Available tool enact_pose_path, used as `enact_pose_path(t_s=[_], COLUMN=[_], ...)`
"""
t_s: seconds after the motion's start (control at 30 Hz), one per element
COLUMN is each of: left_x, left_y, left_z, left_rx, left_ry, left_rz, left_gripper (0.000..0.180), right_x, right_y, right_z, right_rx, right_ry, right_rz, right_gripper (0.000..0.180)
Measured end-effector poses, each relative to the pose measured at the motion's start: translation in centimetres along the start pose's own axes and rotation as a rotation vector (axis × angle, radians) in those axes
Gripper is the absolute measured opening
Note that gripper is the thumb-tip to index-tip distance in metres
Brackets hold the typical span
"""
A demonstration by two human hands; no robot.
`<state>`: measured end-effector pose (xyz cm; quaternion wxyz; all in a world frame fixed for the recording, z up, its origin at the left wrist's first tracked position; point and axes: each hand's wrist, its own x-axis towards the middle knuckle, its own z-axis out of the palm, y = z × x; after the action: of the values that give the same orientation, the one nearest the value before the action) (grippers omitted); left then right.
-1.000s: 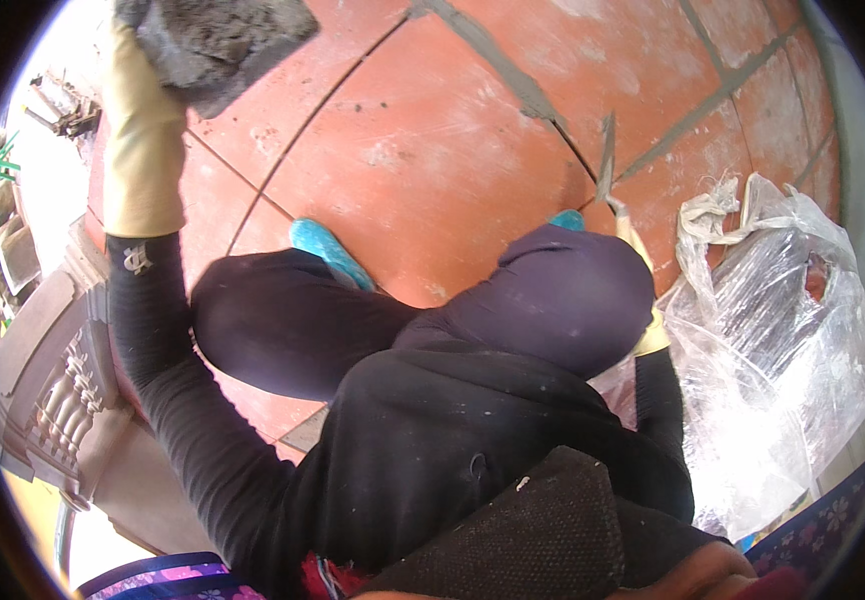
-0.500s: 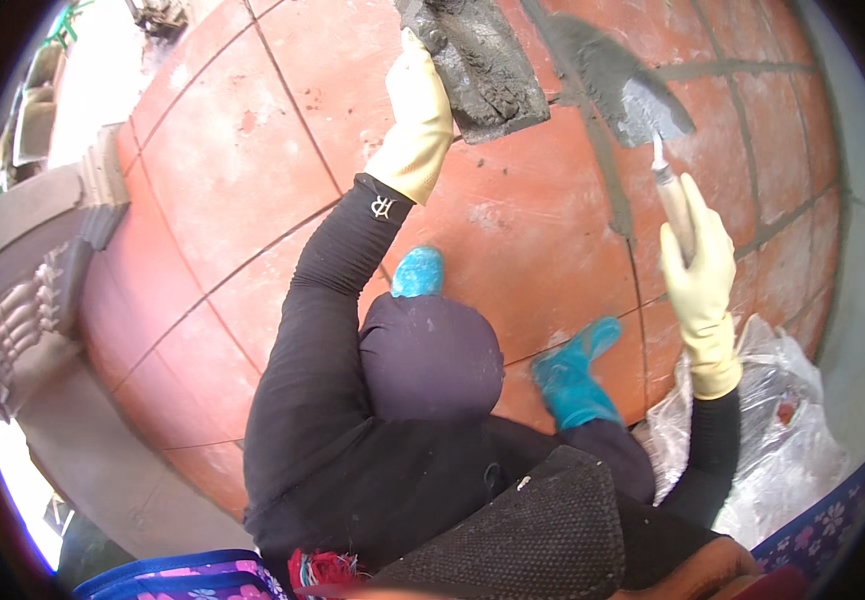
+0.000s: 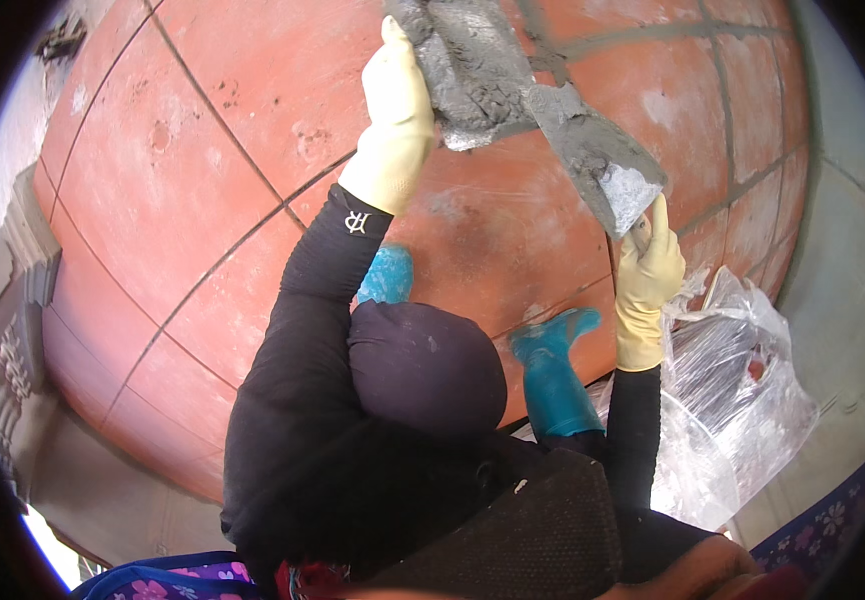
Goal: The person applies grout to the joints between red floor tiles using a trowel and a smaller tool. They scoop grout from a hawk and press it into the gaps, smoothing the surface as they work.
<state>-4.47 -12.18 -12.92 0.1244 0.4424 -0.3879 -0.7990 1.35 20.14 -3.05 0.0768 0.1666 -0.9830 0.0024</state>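
Note:
My left hand [image 3: 393, 115], in a pale yellow rubber glove, grips the left edge of a flat board [image 3: 493, 132] loaded with wet grey mortar [image 3: 473, 60]. In my right hand [image 3: 650, 275], gloved alike, is a trowel [image 3: 598, 165], its handle mostly hidden by the fingers. Grey mortar smears the trowel's blade, with a paler bare patch near the handle. Its tip meets the right edge of the mortar on the board. Both tools are above the red tiled floor [image 3: 513, 240].
Grey mortar joints [image 3: 633, 38] run between tiles at the upper right. My turquoise boots [image 3: 553, 375] stand on the tiles. Crumpled clear plastic [image 3: 743, 390] lies at the right, beside a grey border [image 3: 843, 260]. A stone balustrade [image 3: 23, 260] stands at the left.
The trowel has swung left from over the tiles, and its tip now meets the mortar on the board. My right hand has come left and slightly nearer. The whole view has shifted somewhat.

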Motion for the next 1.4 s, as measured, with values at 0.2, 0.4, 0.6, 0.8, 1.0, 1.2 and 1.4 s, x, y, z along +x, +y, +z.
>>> enact_pose_path(t_s=[0.2,0.4,0.6,0.8,1.0,1.2,1.4], left_x=[0.4,0.0,0.9,1.6,0.9,-0.8,-2.2], left_y=[0.8,0.8,0.1,0.1,-0.2,-1.0,-1.5], left_z=[-2.4,-2.7,-4.3,-3.7,-3.3,-2.0,-1.9], left_rx=[0.209,0.133,0.216,0.177,0.267,0.212,0.126], left_ry=[0.056,0.176,0.222,0.118,-0.019,-0.064,-0.056], left_rz=[-0.043,0.007,0.121,0.176,0.07,0.077,0.087], left_gripper=[0.051,0.054,0.055,0.056,0.053,0.056,0.053], right_x=[2.1,3.5,2.7,0.4,-1.9,-3.8,-4.6], right_y=[-0.6,-2.2,-6.6,-7.4,-6.9,-5.9,-4.6], right_z=[1.1,2.1,5.6,7.9,7.4,5.2,4.9], right_rx=[0.047,0.14,0.419,0.741,0.688,0.643,0.654], right_ry=[-0.039,-0.105,-0.27,-0.301,-0.23,-0.101,-0.158], right_rz=[-0.116,-0.148,-0.049,0.139,0.196,0.322,0.382], right_gripper=[0.06,0.061,0.062,0.047,0.048,0.052,0.052])
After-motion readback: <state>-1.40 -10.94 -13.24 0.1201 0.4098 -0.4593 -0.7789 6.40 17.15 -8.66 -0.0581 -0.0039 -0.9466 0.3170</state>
